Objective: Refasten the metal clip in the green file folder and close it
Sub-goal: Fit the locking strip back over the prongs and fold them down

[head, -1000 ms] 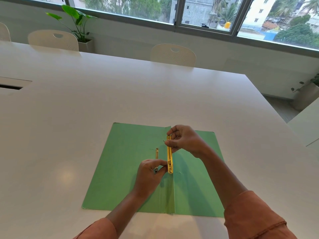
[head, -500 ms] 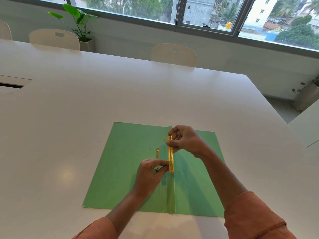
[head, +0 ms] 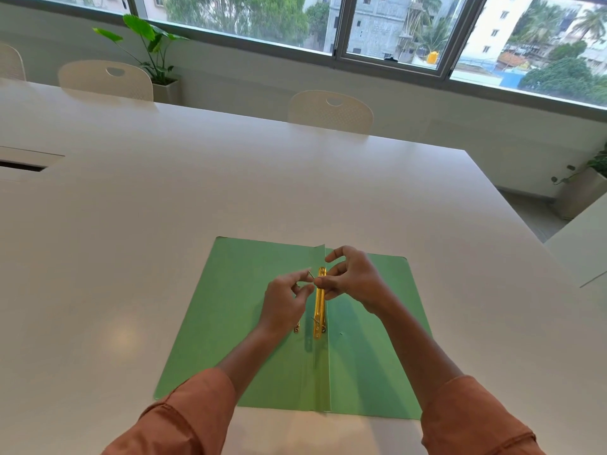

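The green file folder [head: 236, 323] lies open and flat on the white table. A yellow metal clip bar [head: 319, 307] runs along its centre fold. My right hand [head: 353, 279] pinches the bar's far end between thumb and fingers. My left hand [head: 284, 300] hovers just left of the bar's far end, its fingertips at a thin metal prong [head: 310, 274] that sticks up there. A second small yellow clip piece [head: 296, 328] peeks out under my left wrist on the left flap. Another prong end shows near the bar's near end.
The white table [head: 230, 192] stretches far ahead and to both sides. A cable slot [head: 23, 165] is set into it at the left. Cream chairs [head: 330, 111] stand along the far edge, with potted plants [head: 147, 47] below the window.
My left hand has left the near end of the clip bar and moved up to its far end, beside my right hand. The right hand and the bar stay in place.
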Demonstrator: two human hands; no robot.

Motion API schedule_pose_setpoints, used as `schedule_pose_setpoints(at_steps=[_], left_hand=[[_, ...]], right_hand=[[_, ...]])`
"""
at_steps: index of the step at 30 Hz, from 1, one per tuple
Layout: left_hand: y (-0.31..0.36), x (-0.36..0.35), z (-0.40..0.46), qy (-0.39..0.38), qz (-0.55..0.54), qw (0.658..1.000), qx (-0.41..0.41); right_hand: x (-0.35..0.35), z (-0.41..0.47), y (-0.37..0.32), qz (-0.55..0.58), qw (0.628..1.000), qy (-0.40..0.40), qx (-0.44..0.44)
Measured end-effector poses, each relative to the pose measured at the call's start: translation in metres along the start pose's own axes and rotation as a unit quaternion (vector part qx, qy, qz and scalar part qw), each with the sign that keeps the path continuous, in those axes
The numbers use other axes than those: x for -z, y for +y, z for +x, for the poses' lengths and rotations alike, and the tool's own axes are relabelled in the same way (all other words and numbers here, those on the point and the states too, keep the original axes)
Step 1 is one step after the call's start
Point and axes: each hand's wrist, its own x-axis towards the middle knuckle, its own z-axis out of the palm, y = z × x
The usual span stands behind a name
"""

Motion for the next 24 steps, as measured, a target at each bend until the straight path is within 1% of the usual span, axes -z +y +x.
schedule_pose_setpoints(at_steps=[4, 9, 19, 24], left_hand=[[0.002, -0.006, 0.010, -0.008, -0.039, 0.999, -0.012], [-0.004, -0.011, 0.008, -0.004, -0.080, 0.997, 0.012], [-0.010, -0.013, 0.008, -0.020, -0.079, 0.997, -0.007], [-0.008, -0.014, 0.008, -0.014, -0.066, 0.998, -0.014]], right_hand=[[0.003, 0.002, 0.000, -0.021, 1.000, 0.005, 0.013], [0.006, 0.002, -0.002, -0.029, 0.999, 0.008, 0.016], [0.004, 0.005, -0.005, -0.044, 0.999, 0.014, 0.026], [0.005, 0.006, -0.004, -0.027, 0.999, 0.015, 0.028]])
